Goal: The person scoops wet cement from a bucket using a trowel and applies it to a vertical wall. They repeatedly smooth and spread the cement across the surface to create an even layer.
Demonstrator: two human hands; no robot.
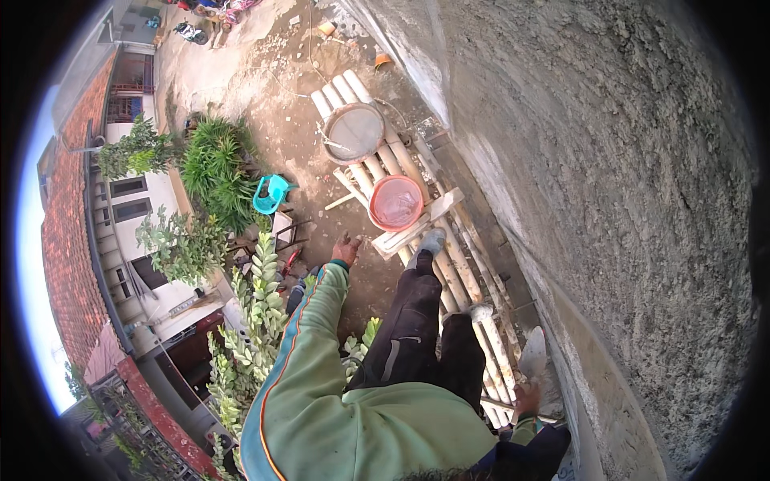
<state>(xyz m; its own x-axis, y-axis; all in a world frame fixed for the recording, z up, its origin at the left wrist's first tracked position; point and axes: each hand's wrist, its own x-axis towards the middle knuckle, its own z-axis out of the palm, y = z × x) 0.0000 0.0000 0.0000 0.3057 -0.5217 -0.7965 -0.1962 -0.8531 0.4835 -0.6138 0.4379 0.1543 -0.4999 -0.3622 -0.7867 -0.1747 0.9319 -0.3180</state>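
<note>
My right hand (526,398) is closed on a pointed trowel (533,354), its grey blade up beside the plastered wall (626,192). My left hand (346,249) is held out away from my body at the left, its fingers apart and nothing in them. I stand on a scaffold of bamboo poles (457,272), one grey-shod foot (432,241) near a wooden crosspiece (393,239). Beyond that foot sits a red basin (395,203). Farther along the poles is a wide round tub (354,132) with grey wet mix inside.
The rough wall rises close on the right. Below on the left are a turquoise plastic chair (273,193), leafy plants (215,168) and a tall shrub (257,321). A tiled-roof house (132,212) stands past them. A parked motorbike (191,33) is in the far yard.
</note>
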